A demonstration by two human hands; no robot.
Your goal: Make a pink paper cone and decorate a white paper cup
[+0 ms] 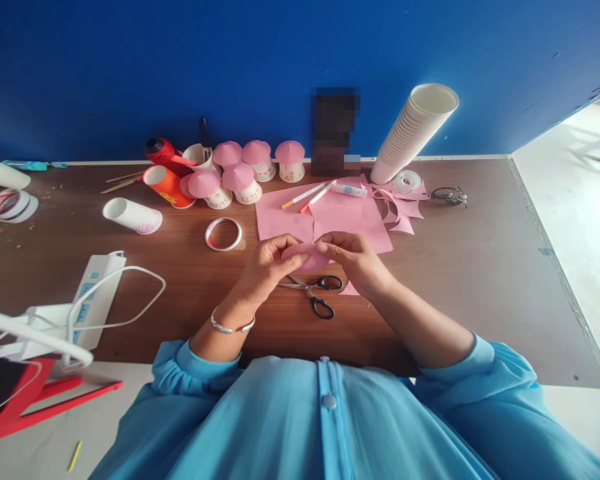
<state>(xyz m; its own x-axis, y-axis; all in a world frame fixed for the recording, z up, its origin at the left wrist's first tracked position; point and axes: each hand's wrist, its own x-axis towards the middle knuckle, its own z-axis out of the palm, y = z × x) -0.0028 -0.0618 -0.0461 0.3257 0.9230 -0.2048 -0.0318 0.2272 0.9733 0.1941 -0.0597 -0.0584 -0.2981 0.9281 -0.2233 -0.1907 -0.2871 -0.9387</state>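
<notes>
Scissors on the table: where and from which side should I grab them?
Grip the scissors by the black handle loops, probably best from the near right: the loops splay that way, while the spread blades point left.

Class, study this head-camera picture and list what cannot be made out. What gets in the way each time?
All in the head view:
- Left hand: some fingertips, hidden behind the pink paper piece.
- Dark item by the wall: its identity, obscured by pixel blocks.
- Glue stick: its label's wording, too small to read.
- Red-framed seat: its full shape, cut off by the left edge.
</notes>
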